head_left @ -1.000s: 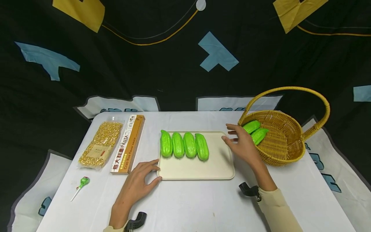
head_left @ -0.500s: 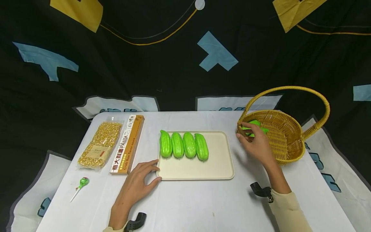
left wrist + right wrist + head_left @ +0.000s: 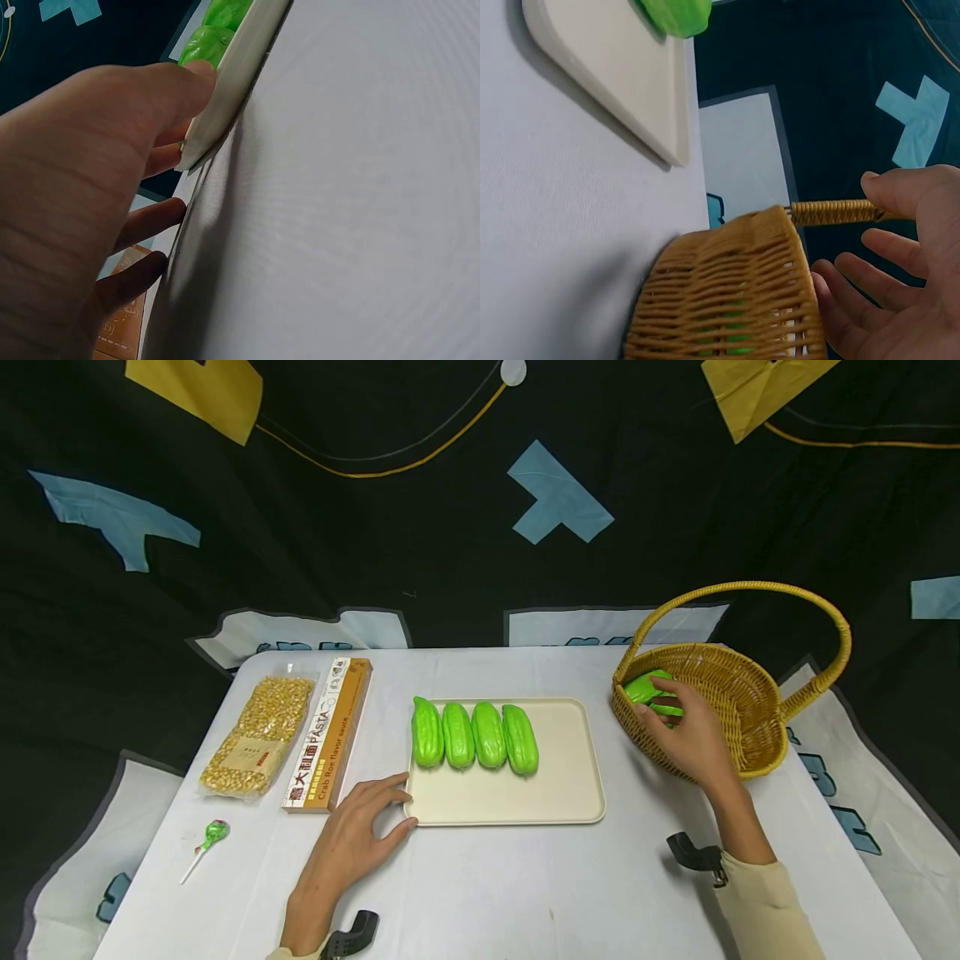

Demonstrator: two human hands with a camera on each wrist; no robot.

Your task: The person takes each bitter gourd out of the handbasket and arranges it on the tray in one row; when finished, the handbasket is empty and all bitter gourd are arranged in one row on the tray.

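Table [image 3: 510, 885], from left to right: bag of corn kernels [image 3: 262, 727], along the left edge towards the far left corner; pasta box [image 3: 327, 735], aslant just beside the bag; wrapped lollipop [image 3: 215, 832], near the left edge, nearer the front. Left hand [image 3: 356, 827]: unmoved over the last second, fingers relaxed, touching the tray [image 3: 510, 802] about its near left corner. Tray, cream, mid-table: row of four green vegetables [image 3: 489, 735] in its left and far part, count unchanged; plain surface along near and right edges; strip of white cloth between right edge and basket. Right hand [image 3: 693, 739]: shifted from the tray's right edge to over the basket's left side, fingers parted, nothing seen held; contact cannot be told. By judgement, the work has passed from tray to basket [image 3: 750, 693]. Basket, wicker, far right corner: green pair [image 3: 643, 689] by its left wall, partly hidden by fingers; arched handle [image 3: 750, 585] beyond the hand, leaving the near rim the freer way in and out.
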